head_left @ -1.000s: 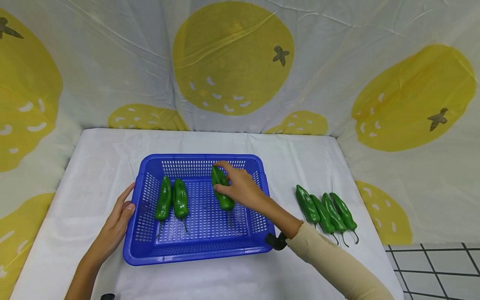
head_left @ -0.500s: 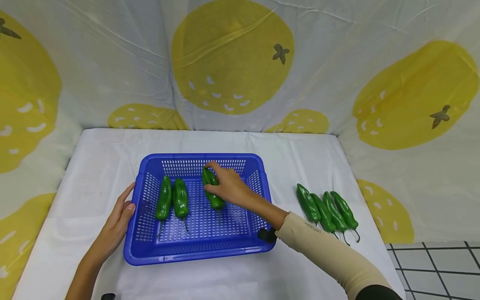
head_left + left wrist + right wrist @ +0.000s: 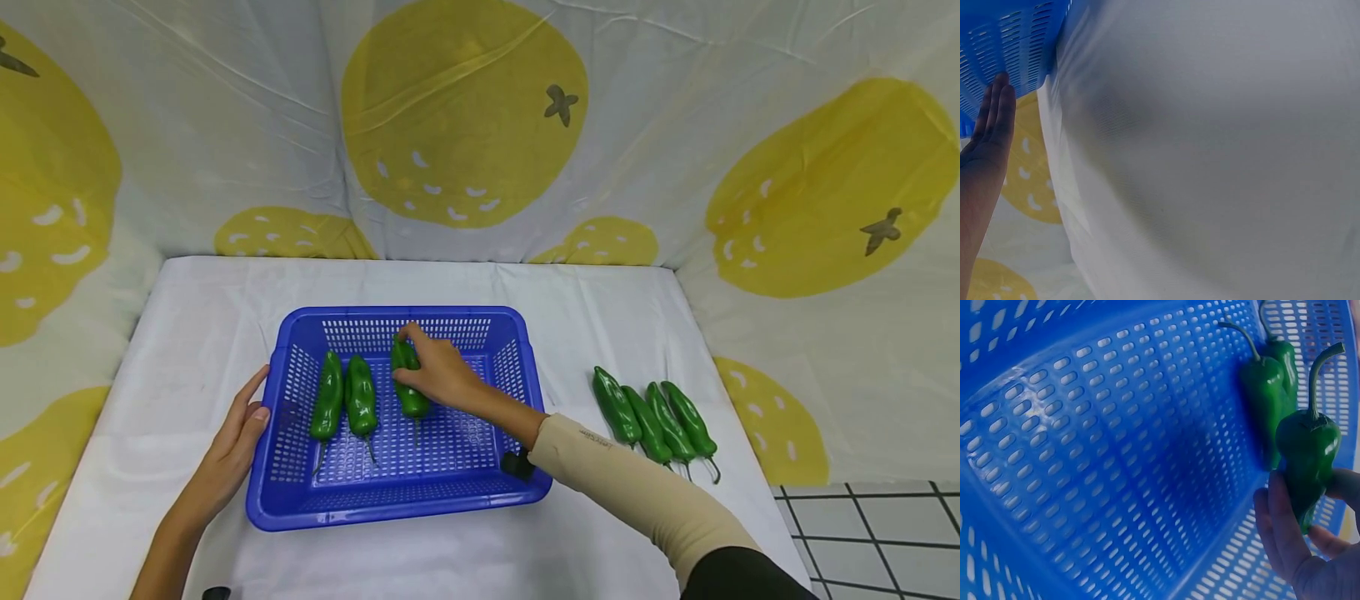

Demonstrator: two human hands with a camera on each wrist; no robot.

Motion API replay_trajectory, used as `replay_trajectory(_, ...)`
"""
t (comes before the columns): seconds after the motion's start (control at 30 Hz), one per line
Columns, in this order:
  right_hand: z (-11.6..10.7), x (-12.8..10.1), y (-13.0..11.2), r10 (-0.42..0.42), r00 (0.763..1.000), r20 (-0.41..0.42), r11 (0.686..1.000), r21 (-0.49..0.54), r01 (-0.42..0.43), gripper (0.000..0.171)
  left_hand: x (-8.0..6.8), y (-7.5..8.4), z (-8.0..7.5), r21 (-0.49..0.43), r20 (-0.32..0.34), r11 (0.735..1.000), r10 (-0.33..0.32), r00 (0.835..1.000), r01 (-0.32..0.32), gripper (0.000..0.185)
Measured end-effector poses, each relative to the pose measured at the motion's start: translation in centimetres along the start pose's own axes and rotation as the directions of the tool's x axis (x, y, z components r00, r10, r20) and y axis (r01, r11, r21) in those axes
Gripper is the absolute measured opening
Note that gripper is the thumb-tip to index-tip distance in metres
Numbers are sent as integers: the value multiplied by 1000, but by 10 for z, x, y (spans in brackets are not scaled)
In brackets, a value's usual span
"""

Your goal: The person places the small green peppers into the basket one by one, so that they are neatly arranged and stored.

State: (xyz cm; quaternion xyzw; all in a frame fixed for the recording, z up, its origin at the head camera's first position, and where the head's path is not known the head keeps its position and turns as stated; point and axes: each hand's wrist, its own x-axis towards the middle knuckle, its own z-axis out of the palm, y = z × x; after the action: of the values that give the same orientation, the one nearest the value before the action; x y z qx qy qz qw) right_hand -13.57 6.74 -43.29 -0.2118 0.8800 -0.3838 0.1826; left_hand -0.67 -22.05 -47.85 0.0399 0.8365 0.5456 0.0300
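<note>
My right hand (image 3: pixel 438 371) grips a green pepper (image 3: pixel 408 379) inside the blue plastic basket (image 3: pixel 397 503), with fingers and thumb on its two sides. In the right wrist view this held pepper (image 3: pixel 1310 447) points its curved stem upward, apparently raised off the basket floor. Two more green peppers lie side by side in the basket's left half, a left one (image 3: pixel 327 398) and a right one (image 3: pixel 362 396). My left hand (image 3: pixel 238 437) rests against the basket's left side. In the left wrist view its straight fingers (image 3: pixel 1004 119) touch the perforated outer wall.
Several green peppers (image 3: pixel 651 423) lie in a row on the white cloth right of the basket. The white-covered table (image 3: pixel 600 317) is backed by a hanging cloth (image 3: pixel 652 125) with yellow fruit prints. Tiled floor (image 3: pixel 877 521) shows at lower right.
My right hand has moved left within the basket, carrying the pepper closer to the two lying there. The left hand and the basket have stayed in place.
</note>
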Motion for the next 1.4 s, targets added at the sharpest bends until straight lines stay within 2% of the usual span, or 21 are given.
replay_trajectory(0.43,26,12,5,-26,999,45,999,-33,27,29,-1,0,-1,10,10,1000,6,1000,-6,58)
replay_trajectory(0.67,35,18,6,-40,998,53,995,-88,45,28,0,-1,0,3,8,1000,13,1000,-13,58)
replay_trajectory(0.83,37,19,5,-35,998,50,995,-96,40,27,0,0,0,-1,9,1000,18,1000,-18,57)
replay_trajectory(1.03,38,18,1,-11,999,43,999,-32,12,12,0,0,1,3,7,1000,13,1000,-13,57)
replay_trajectory(1.17,35,18,0,-2,999,54,1000,13,1,10,0,0,0,-10,8,1000,18,1000,-18,57)
replay_trajectory(1.27,31,17,0,-7,999,45,1000,-4,7,13,0,0,0,-17,5,1000,19,1000,-19,57)
replay_trajectory(1.4,24,18,0,-34,999,23,994,-101,36,19,0,-1,0,-7,4,1000,16,1000,-16,58)
